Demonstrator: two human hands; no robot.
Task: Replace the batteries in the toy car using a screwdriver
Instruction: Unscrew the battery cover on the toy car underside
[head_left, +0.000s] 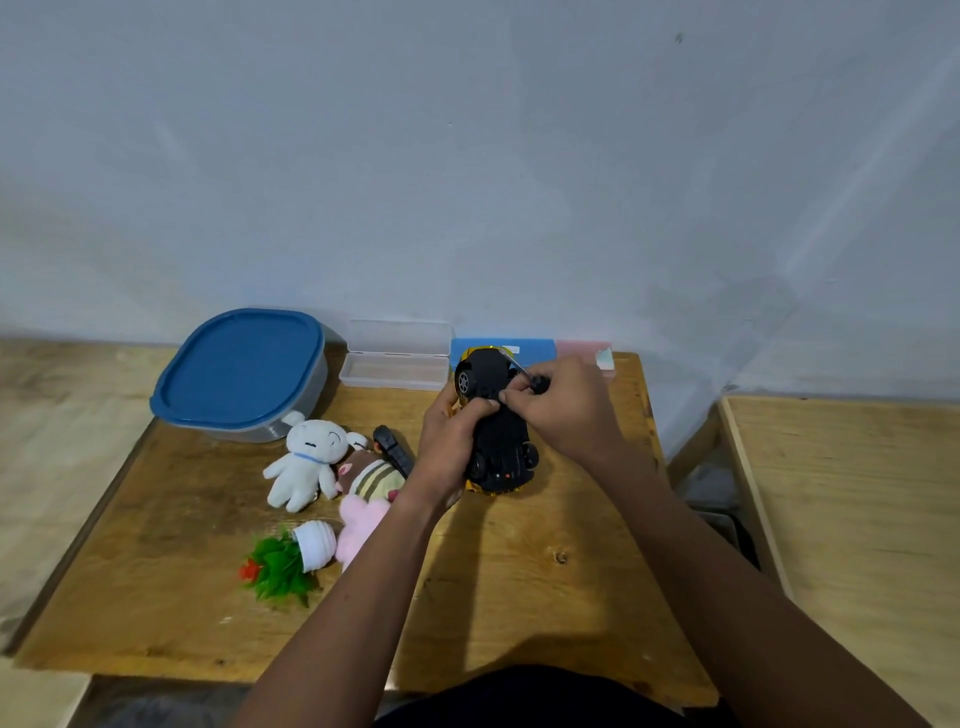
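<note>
The toy car (498, 441) is yellow with a black underside and lies upside down, its wheels facing up, just above the wooden table (519, 597). My left hand (449, 447) grips the car's left side. My right hand (566, 410) is closed on a small black-handled screwdriver (532, 379), whose metal tip points down and left onto the car's underside near the front wheels. My fingers hide the exact spot the tip touches. No batteries are visible.
A blue-lidded container (239, 371) and an open clear plastic case (397, 361) stand at the back. Blue and pink boxes (540, 349) line the wall. Plush toys (311, 462), a black remote-like piece (393, 449) and a small fake plant (291, 564) lie left of my arms.
</note>
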